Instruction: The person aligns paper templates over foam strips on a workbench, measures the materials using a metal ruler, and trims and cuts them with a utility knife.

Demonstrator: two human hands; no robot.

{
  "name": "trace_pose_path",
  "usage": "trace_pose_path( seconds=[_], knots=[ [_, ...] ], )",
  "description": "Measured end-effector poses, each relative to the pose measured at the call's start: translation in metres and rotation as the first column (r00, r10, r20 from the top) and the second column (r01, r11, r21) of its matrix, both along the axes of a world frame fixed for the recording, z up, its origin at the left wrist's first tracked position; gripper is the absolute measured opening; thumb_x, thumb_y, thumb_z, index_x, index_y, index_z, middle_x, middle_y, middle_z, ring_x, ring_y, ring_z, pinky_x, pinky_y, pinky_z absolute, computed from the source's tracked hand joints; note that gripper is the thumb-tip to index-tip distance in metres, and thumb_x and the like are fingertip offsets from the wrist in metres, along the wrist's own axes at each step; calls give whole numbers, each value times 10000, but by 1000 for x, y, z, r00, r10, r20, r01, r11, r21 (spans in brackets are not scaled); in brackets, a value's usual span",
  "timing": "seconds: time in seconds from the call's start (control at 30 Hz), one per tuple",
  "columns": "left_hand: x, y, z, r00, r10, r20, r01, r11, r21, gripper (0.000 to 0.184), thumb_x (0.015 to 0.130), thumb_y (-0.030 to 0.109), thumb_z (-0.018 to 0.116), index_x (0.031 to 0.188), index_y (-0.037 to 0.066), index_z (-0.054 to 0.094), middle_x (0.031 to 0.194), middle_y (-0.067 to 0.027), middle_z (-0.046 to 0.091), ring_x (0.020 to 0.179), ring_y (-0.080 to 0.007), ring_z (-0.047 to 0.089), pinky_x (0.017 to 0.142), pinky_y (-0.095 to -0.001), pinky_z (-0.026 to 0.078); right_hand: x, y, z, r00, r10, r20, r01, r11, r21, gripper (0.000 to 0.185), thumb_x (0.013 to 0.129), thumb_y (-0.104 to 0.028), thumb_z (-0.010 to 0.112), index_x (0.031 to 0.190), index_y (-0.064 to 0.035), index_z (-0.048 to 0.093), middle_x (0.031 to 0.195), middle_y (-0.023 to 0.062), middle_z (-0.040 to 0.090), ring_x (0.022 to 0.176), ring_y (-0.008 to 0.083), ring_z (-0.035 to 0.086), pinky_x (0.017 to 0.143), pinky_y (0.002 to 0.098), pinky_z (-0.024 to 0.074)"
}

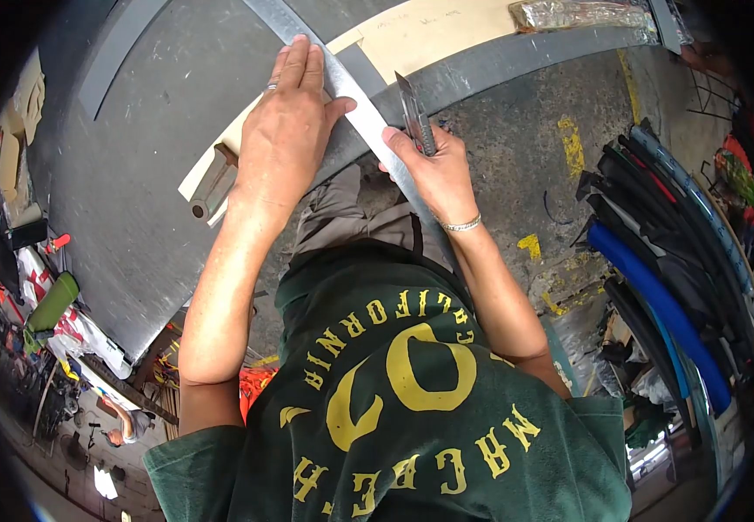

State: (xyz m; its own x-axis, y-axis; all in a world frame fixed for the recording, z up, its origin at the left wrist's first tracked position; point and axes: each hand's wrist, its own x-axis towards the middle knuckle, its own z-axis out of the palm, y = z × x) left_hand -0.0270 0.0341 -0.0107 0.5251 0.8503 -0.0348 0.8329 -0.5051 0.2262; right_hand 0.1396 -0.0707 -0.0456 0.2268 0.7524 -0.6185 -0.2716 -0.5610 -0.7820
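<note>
Over the dark workbench (146, 200)'s near edge, a metal straightedge (365, 124) slants between the left hand (286, 130), flattened against it, and the right hand (440, 172), clutching a utility knife (416, 117). Positioning seems underway; next calls for steady alignment.

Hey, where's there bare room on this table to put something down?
The dark tabletop is bare between the grey strip and the left hand, and left of the tool. It's crowded around the straightedge, with the right hand, knife and cream sheet close by.
</note>
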Motion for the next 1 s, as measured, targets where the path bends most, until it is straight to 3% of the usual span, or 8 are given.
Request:
trace_pose_path(
  seconds=[1.0],
  knots=[
    [0, 0, -1, 1000, -16, -24, 16, 999, 36, 689, 940, 383, 713, 1431, -70, 544, 1520, -247, 513, 1406, -351, 523, 1104, -413, 507, -1, -3, -8, 999, 22, 39, -23, 999, 25, 180, 968, -154, 747, 967, 26, 732, 790, 46, 731, 663, 91, 686, 602, 243, 547]
  ],
)
